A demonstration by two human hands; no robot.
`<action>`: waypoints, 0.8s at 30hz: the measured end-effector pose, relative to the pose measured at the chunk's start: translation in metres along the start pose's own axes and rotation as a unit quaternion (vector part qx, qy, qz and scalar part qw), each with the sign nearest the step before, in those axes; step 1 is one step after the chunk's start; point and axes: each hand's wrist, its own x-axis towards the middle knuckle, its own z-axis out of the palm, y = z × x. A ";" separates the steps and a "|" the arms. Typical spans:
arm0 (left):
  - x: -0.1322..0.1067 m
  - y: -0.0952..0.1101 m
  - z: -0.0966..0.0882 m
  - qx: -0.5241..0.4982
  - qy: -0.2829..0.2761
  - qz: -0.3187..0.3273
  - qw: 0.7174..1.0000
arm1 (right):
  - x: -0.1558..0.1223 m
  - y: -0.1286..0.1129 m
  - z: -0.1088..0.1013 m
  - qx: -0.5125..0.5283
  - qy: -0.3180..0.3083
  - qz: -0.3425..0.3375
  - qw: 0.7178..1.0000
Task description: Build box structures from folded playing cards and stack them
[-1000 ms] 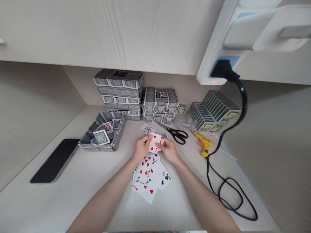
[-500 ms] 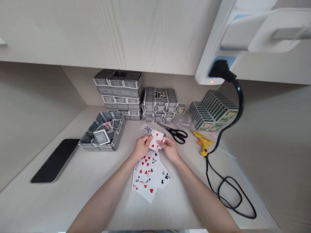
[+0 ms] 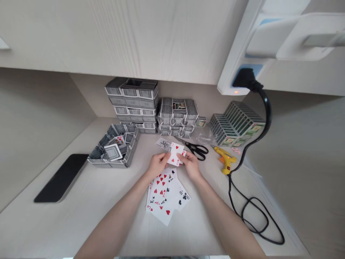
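1 left hand (image 3: 158, 164), 1 right hand (image 3: 192, 165), held cards (image 3: 175, 154) uncounted; 1 scissors (image 3: 196, 150), 1 glue gun (image 3: 225, 159), 1 plug (image 3: 246, 78), 1 tray (image 3: 132, 135), 1 black pad (image 3: 61, 178), 2 grey deck stacks (image 3: 132, 104) (image 3: 176, 117), 1 green pack row (image 3: 237, 124); table cards (image 3: 164, 194) overlapped, uncountable.

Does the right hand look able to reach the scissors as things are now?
Probably yes: nothing lies between the right hand and the scissors, but it holds a card with the left hand.

One head-worn view only, looking forward and down from close above the desk (image 3: 67, 226); left hand (image 3: 158, 165) and right hand (image 3: 192, 165) sit just below centre, power socket (image 3: 244, 81) toward 1 o'clock.
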 end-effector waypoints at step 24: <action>0.001 -0.004 -0.005 -0.044 -0.069 0.001 0.997 | 0.003 0.003 -0.003 -0.035 0.005 -0.022 0.999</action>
